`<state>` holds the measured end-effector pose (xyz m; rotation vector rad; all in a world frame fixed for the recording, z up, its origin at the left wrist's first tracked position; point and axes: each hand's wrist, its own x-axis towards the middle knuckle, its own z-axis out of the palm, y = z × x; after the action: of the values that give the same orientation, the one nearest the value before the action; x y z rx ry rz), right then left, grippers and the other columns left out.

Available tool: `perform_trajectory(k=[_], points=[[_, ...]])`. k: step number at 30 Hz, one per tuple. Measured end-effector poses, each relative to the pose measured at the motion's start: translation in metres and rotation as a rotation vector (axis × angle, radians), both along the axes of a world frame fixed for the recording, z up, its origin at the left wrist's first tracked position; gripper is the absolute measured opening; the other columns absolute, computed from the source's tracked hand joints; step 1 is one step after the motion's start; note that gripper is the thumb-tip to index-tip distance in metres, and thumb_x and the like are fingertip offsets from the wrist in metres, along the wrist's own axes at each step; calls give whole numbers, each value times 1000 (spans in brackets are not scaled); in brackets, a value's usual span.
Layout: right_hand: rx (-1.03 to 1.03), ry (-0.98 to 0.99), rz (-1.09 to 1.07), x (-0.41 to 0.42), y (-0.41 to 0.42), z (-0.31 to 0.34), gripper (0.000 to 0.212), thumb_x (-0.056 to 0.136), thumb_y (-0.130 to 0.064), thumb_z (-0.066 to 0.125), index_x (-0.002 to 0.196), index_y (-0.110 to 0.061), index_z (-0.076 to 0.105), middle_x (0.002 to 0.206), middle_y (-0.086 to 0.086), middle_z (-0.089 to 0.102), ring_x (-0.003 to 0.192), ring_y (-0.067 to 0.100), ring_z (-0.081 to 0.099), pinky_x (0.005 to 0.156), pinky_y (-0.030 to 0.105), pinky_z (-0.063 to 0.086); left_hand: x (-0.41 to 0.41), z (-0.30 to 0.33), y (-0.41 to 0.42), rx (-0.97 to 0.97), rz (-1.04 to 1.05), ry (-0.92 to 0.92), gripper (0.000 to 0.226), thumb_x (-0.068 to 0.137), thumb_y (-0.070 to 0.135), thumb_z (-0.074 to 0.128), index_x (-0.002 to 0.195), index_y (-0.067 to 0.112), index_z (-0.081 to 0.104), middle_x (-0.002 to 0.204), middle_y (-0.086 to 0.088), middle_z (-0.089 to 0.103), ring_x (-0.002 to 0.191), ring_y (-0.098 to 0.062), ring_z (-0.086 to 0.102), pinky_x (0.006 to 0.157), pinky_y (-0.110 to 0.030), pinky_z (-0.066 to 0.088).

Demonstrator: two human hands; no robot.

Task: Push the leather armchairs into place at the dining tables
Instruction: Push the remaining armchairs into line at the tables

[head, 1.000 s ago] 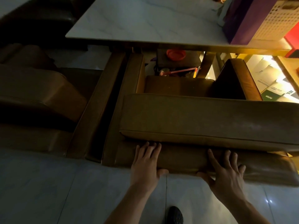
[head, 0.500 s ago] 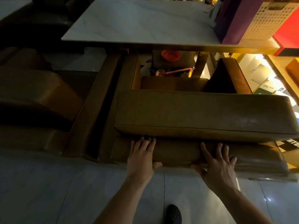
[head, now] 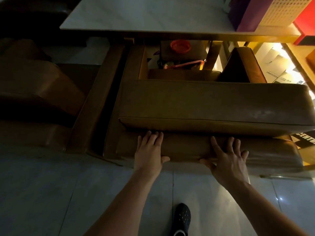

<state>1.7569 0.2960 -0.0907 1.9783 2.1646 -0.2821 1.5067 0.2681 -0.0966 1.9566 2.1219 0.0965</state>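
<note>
Nearest the viewer, a dark perforated shoe [head: 182, 218] stands on the pale tiled floor [head: 51, 193]. Both forearms reach forward from the lower edge. The left hand [head: 149, 155] lies flat, fingers together and extended, on the rear top edge of the tan leather armchair [head: 213, 106], thumb hooked over the back face. The right hand [head: 228, 159] lies likewise with fingers spread, palm pressed on the same rolled back edge; neither hand is closed around anything. Above the hands, the chair's thick back cushion spans most of the width, and its two armrests run forward beneath the near edge of the white marble dining table [head: 144, 16], so the seat is largely tucked under. Seen under the table, beyond the seat, is an orange round object [head: 180, 45] on a dark box. A second brown armchair [head: 34, 92] sits just beside the first, at left. On the table's far right corner stand a purple box [head: 247, 12] and a cream perforated basket [head: 283, 9].
</note>
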Motion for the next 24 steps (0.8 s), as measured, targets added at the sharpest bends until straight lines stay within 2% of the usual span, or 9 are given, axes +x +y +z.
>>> perform_trajectory(k=[6,16,20,24], points=[[-36,2,0,0,5,6,92,86,-79,41,160,-37,6,164,24,5,151,46,-1,116,68,20,1,4,1,-24,8,-17,90,88,58,61,157,23,14,161,3,22,150,-23,8,123,-47,7],[-26,10,5,0,3,2,90,87,-78,36,160,-36,3,165,26,2,151,47,-3,118,68,15,0,-7,1,30,11,-23,92,86,58,63,156,23,17,160,3,26,150,-23,11,123,-46,7],[-31,-23,14,-1,4,4,91,87,-80,34,160,-36,2,164,24,3,151,46,-1,117,64,20,-1,-9,3,28,9,-31,92,86,59,62,157,24,16,159,4,26,150,-23,10,123,-47,7],[-28,-26,19,0,3,1,91,87,-80,33,160,-36,1,165,24,2,151,46,-2,117,65,19,-1,-10,2,38,8,-21,91,86,60,61,157,25,15,159,5,27,150,-22,10,123,-46,7]])
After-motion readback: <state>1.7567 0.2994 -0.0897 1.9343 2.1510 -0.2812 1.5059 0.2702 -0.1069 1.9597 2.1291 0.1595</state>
